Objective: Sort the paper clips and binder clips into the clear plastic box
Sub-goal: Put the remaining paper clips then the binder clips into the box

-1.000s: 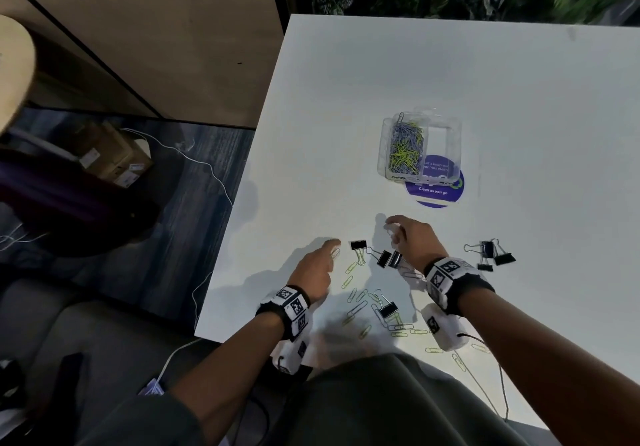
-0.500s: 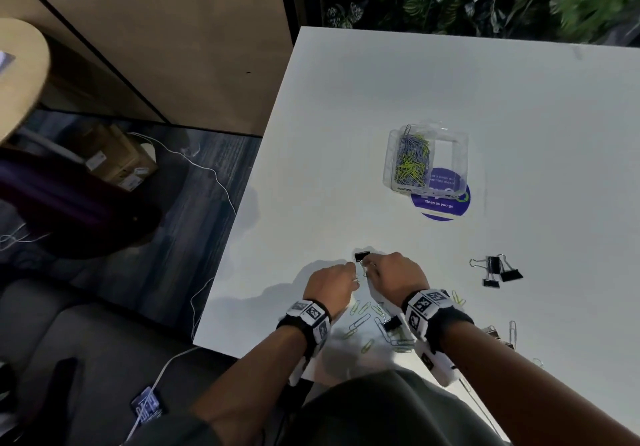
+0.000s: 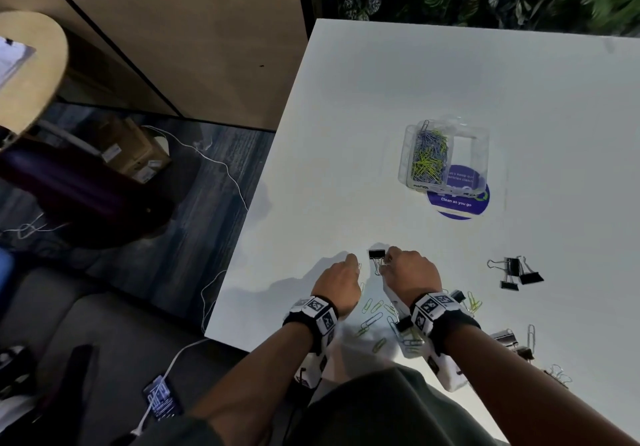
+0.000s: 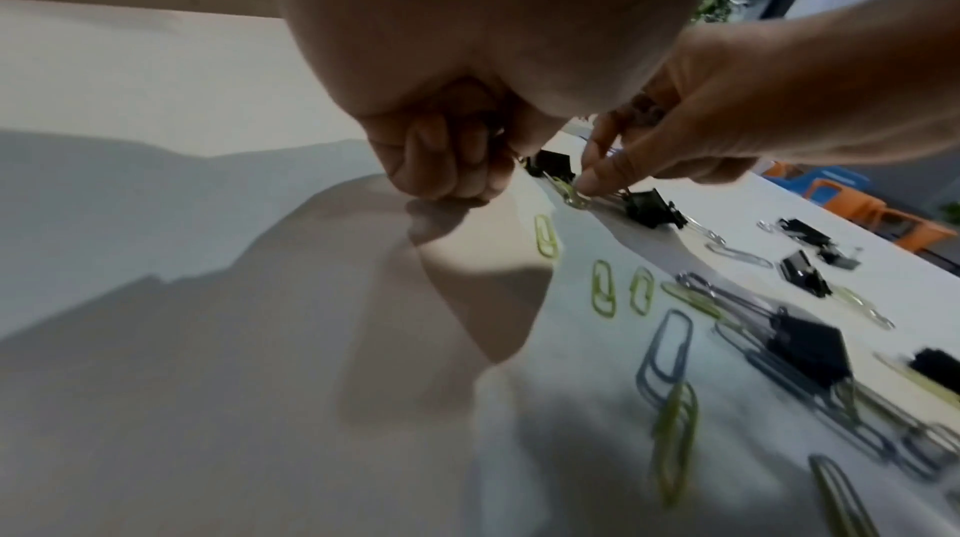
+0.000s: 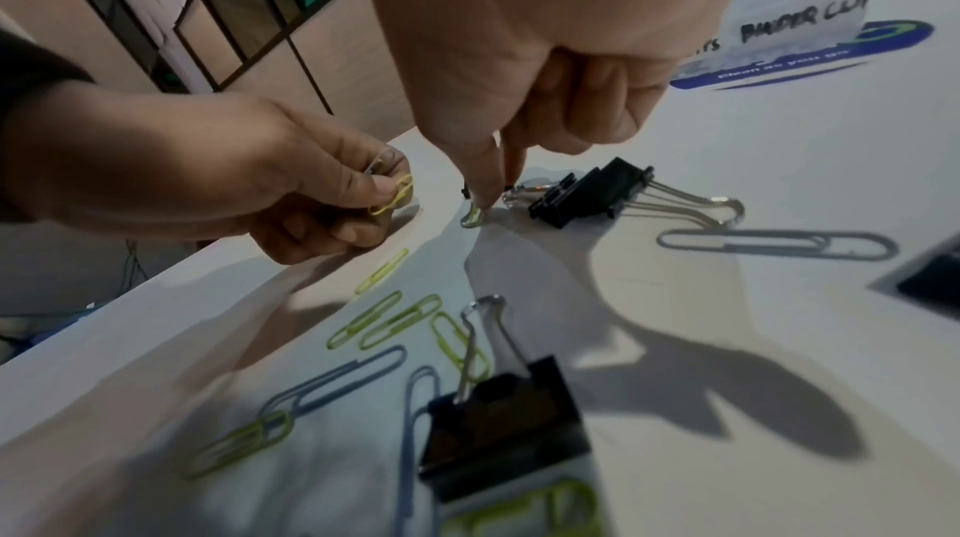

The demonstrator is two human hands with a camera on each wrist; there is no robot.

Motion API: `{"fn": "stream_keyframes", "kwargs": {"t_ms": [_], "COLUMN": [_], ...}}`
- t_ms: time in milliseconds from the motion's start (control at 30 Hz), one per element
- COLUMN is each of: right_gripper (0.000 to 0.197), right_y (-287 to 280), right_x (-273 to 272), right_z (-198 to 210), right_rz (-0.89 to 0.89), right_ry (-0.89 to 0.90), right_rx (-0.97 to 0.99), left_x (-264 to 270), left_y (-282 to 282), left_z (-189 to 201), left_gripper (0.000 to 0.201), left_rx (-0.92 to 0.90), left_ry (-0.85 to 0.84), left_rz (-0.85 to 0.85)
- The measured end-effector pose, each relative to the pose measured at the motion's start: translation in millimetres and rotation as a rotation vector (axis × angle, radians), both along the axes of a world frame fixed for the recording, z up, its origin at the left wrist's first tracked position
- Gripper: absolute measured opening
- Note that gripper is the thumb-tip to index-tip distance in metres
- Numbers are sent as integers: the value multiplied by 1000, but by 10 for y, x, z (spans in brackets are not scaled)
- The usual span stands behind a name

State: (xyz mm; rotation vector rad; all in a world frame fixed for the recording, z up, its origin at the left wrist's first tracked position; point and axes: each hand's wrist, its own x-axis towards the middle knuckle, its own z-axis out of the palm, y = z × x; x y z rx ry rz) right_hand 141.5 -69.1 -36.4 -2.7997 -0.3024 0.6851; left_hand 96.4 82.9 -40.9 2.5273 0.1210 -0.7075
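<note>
The clear plastic box (image 3: 479,155) stands mid-table, its left compartment heaped with yellow and grey paper clips (image 3: 429,158). My left hand (image 3: 353,266) holds a few paper clips (image 5: 391,189) in curled fingers, just above the table. Close to its right, my right hand (image 5: 491,199) pinches a green paper clip (image 5: 471,216) lying on the table, thumb and forefinger pointing down. A black binder clip (image 3: 376,255) lies just beyond the fingertips, and another one (image 5: 589,193) sits right beside the pinched clip. Loose paper clips (image 3: 372,314) lie between my wrists.
A cluster of black binder clips (image 3: 517,271) lies to the right, with more clips (image 3: 510,338) near the table's front edge. A purple round sticker (image 3: 457,203) sits under the box. The table's left edge (image 3: 242,255) is near my left hand.
My right hand pulled back and down to the table beside the binder clip. My left hand's fingers curled round paper clips, and both hands came together.
</note>
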Motion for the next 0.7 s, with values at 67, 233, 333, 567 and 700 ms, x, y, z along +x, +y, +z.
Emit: {"fn": "stream_keyframes", "kwargs": {"t_ms": [67,233,333,567,700], "right_gripper": [21,24,27,28,31], "right_y": [-16,18,29,46,74], "right_x": [-15,-26,-28,-33,-76], "right_z": [-2,13,36,38,88], "right_rz": [0,90,151,248,203], "right_ry": [-23,-40,-32,-18,-30], "right_rx": [16,-12,-47,-117,-38], "left_x": [23,51,64,56,81], "left_y": [38,88,97,85,64], "left_z": [-19,-51,-53,-60,-70], "left_gripper": [11,28,29,25,28], "left_rx": [-56,-117,-148,-187,-136], "left_ry": [-2,-5,-4,48,35], "left_rz": [25,110,110,165,130]}}
